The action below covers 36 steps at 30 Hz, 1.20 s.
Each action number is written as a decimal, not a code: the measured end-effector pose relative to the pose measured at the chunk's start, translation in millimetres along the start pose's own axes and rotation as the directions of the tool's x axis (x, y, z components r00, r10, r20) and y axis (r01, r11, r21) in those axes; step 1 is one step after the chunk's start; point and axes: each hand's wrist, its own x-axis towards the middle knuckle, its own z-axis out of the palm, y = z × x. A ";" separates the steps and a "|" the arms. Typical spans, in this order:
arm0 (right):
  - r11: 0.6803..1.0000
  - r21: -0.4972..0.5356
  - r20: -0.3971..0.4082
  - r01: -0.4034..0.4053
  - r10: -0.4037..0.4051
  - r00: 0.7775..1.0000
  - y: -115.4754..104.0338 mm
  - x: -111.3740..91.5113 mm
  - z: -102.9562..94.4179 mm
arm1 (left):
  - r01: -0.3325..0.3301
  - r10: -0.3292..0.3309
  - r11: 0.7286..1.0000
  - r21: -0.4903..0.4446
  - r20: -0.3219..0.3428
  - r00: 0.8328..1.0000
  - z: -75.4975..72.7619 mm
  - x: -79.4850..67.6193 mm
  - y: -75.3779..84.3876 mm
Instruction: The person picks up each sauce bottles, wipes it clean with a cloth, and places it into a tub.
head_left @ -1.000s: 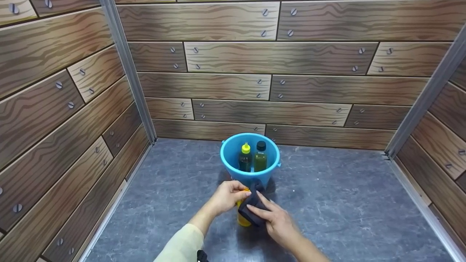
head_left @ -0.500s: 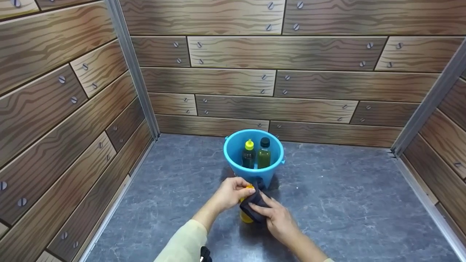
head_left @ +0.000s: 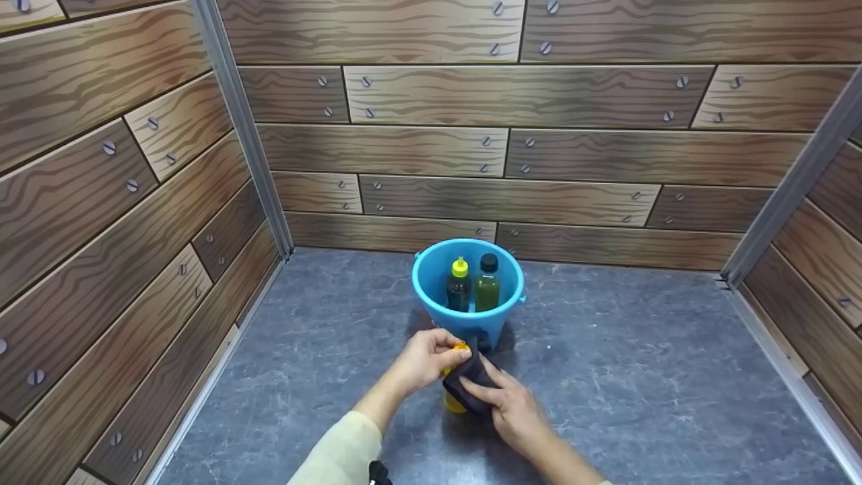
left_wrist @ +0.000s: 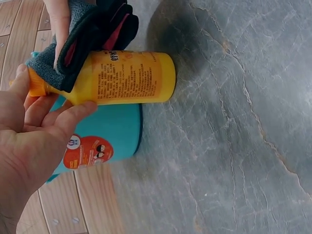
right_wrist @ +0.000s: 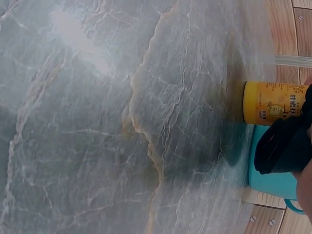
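A yellow squeeze bottle (left_wrist: 129, 78) with printed text on its label stands upright on the grey floor, right in front of the blue bucket (head_left: 431, 273). My left hand (head_left: 423, 360) pinches its orange cap (left_wrist: 37, 83) between thumb and fingers. From the other side, my right hand (head_left: 515, 407) holds a folded dark cloth (head_left: 468, 387) with reddish inner edges against the bottle's upper part. The cloth covers much of the bottle's side in the head view. In the right wrist view, only the bottle's lower label shows beside the cloth.
Inside the bucket stand a dark bottle (head_left: 458, 293) with a yellow nozzle cap and a green bottle (head_left: 487, 292) with a black cap. Wood-print panels (head_left: 431, 151) wall in the marbled grey floor (head_left: 646, 350) at the back and both sides.
The head view has tilted slightly downward, so the scene sits a little higher. Both hands, the cloth and the yellow bottle keep nearly the same places relative to each other.
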 end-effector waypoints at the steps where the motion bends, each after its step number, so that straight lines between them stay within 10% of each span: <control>1: 1.000 0.000 -0.005 0.005 -0.005 1.000 0.0 -0.7 0.7 | 0.001 -0.001 1.000 0.003 0.001 1.000 -0.1 -0.6 0.3; 16: 0.996 -0.018 -0.101 0.085 -0.086 0.991 0.1 -6.7 6.3 | -0.071 0.071 0.997 0.015 0.046 0.996 -4.7 -2.0 0.9; 36: 0.999 0.027 -0.009 0.036 -0.036 0.999 6.2 -12.0 11.7 | -0.107 0.105 0.993 0.040 0.060 0.993 -7.9 0.3 1.3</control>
